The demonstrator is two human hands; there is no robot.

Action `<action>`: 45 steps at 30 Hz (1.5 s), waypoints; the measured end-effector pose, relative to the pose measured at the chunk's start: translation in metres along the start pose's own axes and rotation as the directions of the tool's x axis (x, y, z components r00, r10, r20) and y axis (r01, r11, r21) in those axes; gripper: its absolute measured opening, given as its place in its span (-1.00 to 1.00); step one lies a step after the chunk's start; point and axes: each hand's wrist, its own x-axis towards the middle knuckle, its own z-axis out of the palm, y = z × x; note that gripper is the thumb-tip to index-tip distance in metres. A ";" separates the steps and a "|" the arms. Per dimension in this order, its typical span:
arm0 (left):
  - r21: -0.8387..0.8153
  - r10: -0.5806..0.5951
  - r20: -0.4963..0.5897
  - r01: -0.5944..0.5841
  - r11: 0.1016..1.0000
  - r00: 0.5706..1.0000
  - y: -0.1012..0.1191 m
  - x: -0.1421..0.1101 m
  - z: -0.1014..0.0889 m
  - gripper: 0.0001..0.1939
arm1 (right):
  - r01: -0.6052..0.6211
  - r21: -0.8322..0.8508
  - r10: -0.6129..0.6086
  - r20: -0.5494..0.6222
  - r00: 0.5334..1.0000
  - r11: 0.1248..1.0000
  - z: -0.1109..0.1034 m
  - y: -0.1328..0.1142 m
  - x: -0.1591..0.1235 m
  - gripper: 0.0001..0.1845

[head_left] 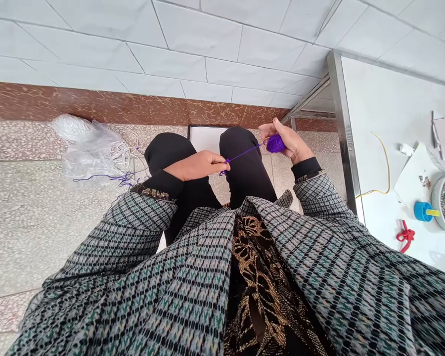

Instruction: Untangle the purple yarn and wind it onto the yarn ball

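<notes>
- Tiled wall [193, 49] w/ brown marble skirting [96, 104] in bg, speckled stone floor [33, 237] below.
- Purple yarn ball [275, 143]: held up just above R knee, in R hand [291, 146], fingers curled round it, grip closed & ball firmly held.
- L hand [196, 165]: out over L knee, thumb & fingers pinched almost shut on purple strand [244, 154], small loose loop hanging just under fingertips.
- Strand runs fairly straight btw ball & L fingertips, not slack.
- Black trousers [166, 153] on both knees, white sheet [207, 138] on floor btw them.
- Grey-green check jacket [133, 232] sleeves fill lower view.
- L side, on floor: clear plastic bag [85, 153] w/ white cord [124, 153], purple yarn tangle [122, 179] trailing beside it.
- R side: white table [393, 99] on steel leg [343, 128], holding yellow wire [385, 168], white card [415, 173], red knotted cord [406, 236], blue-and-yellow cap [424, 211], white bowl [435, 202] of grey striped seeds.
</notes>
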 end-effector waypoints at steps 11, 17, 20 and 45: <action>-0.407 -0.094 -0.308 -0.042 0.912 0.947 0.012 -0.006 -0.058 -0.58 | 0.193 -0.135 -0.204 -0.075 0.976 0.972 0.056 -0.098 0.073 -0.52; -0.671 -0.338 -0.202 0.122 0.731 0.919 -0.006 0.059 -0.068 -0.70 | 0.192 -0.865 -0.126 0.150 0.981 0.463 0.115 -0.028 0.162 -0.61; -0.789 -0.473 -0.138 0.192 0.584 0.870 -0.046 0.088 -0.048 -0.78 | 0.117 -0.899 -0.011 0.124 0.992 0.423 0.116 0.040 0.177 -0.65; -0.946 -0.541 -0.066 0.120 0.300 0.838 -0.130 0.153 -0.004 -0.86 | -0.356 0.135 0.342 0.118 0.932 0.925 0.148 0.137 0.153 -0.59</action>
